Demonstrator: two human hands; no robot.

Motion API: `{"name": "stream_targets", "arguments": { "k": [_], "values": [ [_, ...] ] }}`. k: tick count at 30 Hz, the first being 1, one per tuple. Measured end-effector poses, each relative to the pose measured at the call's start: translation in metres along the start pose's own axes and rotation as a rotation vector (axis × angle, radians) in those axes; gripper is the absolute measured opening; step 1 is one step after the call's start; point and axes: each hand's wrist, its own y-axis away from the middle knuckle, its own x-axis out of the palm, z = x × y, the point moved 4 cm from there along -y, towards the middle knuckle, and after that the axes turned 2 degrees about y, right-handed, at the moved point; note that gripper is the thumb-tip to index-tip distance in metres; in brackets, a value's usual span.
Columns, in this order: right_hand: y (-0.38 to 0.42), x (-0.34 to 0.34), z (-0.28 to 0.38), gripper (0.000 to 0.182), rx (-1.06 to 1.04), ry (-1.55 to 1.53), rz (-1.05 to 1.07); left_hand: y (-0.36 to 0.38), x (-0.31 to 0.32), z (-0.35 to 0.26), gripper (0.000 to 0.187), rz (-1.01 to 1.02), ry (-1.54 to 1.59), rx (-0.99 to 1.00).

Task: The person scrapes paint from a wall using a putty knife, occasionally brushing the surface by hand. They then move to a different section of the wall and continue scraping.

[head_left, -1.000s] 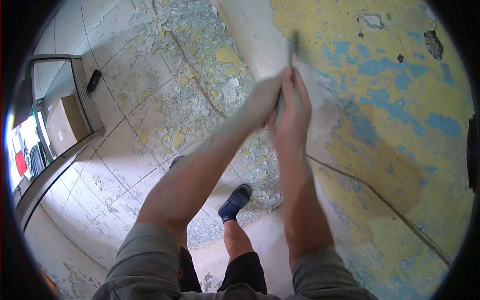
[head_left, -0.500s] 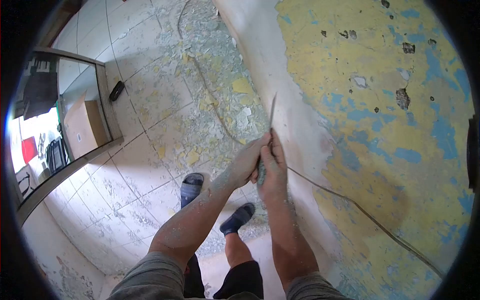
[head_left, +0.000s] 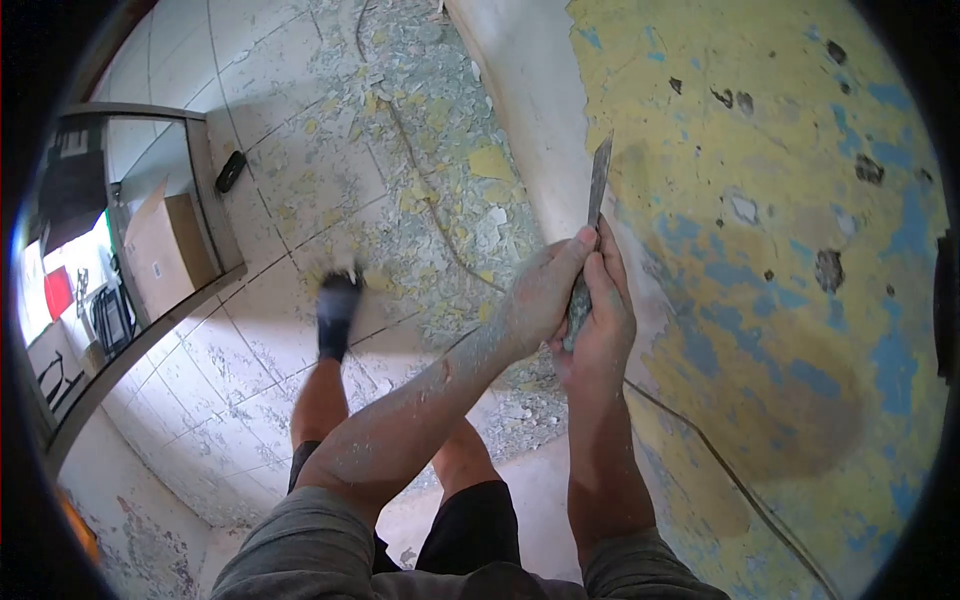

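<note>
Both of my hands are wrapped round the handle of a scraper (head_left: 600,185), its metal blade pointing up and away from me. My left hand (head_left: 543,297) closes over the handle from the left. My right hand (head_left: 607,318) grips it from the right, thumb along the handle. The blade's tip overlaps the edge of the yellow paint on the wall (head_left: 690,130), which is patchy with blue and pitted with holes. Pale dust and flecks coat my forearms.
Paint flakes (head_left: 470,160) litter the tiled floor (head_left: 270,330) along the wall. A thin cord (head_left: 425,205) lies among them; a cable (head_left: 715,450) runs along the wall at right. At left are a black object (head_left: 230,172) and a framed glass panel with a cardboard box (head_left: 180,245) behind it.
My hands and the scraper have moved right and up, over the yellow paint's edge. More of the blade's face shows. My left foot has shifted left and up and is blurred.
</note>
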Motion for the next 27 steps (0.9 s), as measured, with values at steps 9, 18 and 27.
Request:
{"name": "stream_targets", "arguments": {
  "k": [9, 18, 27],
  "values": [
    [-0.114, 0.028, -0.020, 0.054, 0.008, 0.165, -0.149, -0.105, -0.065, -0.014, 0.051, 0.082, -0.064, -0.087],
    [-0.138, 0.027, -0.023, 0.051, 0.041, 0.061, -0.146, -0.131, -0.067, -0.016, 0.052, -0.066, -0.019, -0.260],
    [-0.123, 0.045, -0.015, 0.053, -0.074, -0.015, -0.228, -0.130, -0.072, -0.017, 0.052, 0.011, -0.190, -0.009]
  ]
}}
